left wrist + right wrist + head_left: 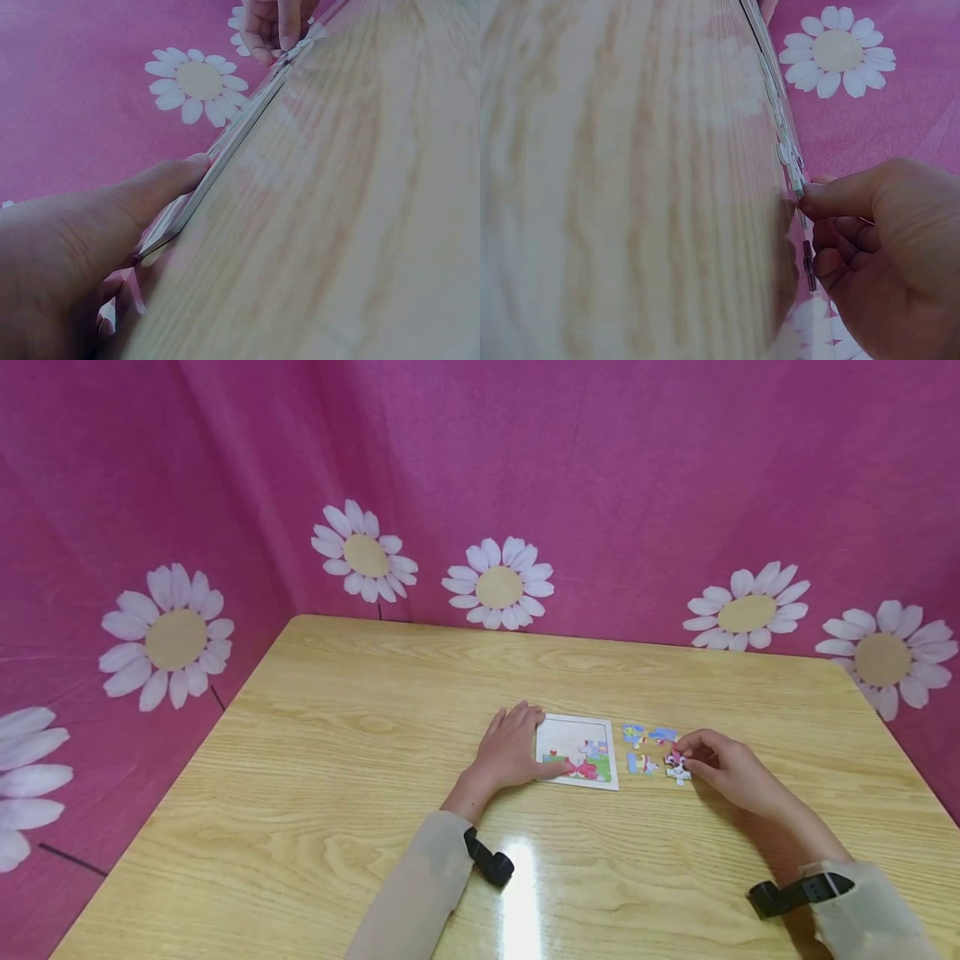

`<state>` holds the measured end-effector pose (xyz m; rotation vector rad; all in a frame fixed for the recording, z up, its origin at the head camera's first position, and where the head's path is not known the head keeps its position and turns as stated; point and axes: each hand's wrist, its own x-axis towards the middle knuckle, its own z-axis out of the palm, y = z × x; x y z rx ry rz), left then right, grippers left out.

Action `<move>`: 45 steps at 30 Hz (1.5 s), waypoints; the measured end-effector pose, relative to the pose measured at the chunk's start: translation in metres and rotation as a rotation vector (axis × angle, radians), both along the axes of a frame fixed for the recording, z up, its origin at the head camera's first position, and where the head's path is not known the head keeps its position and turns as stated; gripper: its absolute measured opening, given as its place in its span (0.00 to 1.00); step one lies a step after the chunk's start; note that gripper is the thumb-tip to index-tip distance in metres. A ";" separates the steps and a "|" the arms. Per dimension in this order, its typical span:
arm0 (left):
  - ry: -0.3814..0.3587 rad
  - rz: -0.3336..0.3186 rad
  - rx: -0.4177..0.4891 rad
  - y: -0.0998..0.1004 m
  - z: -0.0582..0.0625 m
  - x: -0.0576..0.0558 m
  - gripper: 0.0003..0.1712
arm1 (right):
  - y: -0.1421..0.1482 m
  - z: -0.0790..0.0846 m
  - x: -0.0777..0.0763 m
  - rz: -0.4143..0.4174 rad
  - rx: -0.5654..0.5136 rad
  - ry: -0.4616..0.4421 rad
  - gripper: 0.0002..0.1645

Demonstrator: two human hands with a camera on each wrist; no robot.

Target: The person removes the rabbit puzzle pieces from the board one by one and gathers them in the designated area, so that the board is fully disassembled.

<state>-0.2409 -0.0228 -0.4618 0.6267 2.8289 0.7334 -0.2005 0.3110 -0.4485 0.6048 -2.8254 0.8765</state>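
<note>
A square jigsaw tray with a pale frame lies on the table, and a few fitted pieces show along its lower part. My left hand rests on its left side, fingers stretched toward the far corner and thumb lying over the picture. In the left wrist view the thumb presses on the tray's top. Right of the tray, my right hand pinches a puzzle piece with a black-and-white pattern, between thumb and fingertips. The fingers partly hide it.
Beside the tray lie loose blue puzzle pieces: one with a yellow shape, one below it, and one near the right fingertips. The wooden table meets a pink curtain with white daisies.
</note>
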 end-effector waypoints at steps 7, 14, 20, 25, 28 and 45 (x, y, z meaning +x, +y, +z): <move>0.000 0.001 -0.008 0.000 0.000 0.000 0.54 | 0.001 -0.001 -0.002 0.006 0.000 0.002 0.11; 0.007 -0.001 -0.017 0.000 0.000 0.000 0.54 | -0.001 -0.001 -0.002 0.012 -0.033 0.035 0.11; 0.010 -0.004 -0.029 -0.001 0.001 0.000 0.54 | -0.013 0.002 -0.003 0.029 -0.069 0.033 0.11; 0.004 -0.004 -0.024 0.000 0.001 0.001 0.54 | -0.031 0.003 -0.005 0.070 -0.104 -0.010 0.10; 0.003 -0.002 -0.020 0.000 0.002 0.001 0.54 | -0.041 0.005 -0.008 0.091 -0.103 -0.042 0.10; 0.003 0.000 -0.036 0.001 0.000 -0.001 0.54 | -0.081 0.005 -0.028 0.149 -0.015 -0.146 0.10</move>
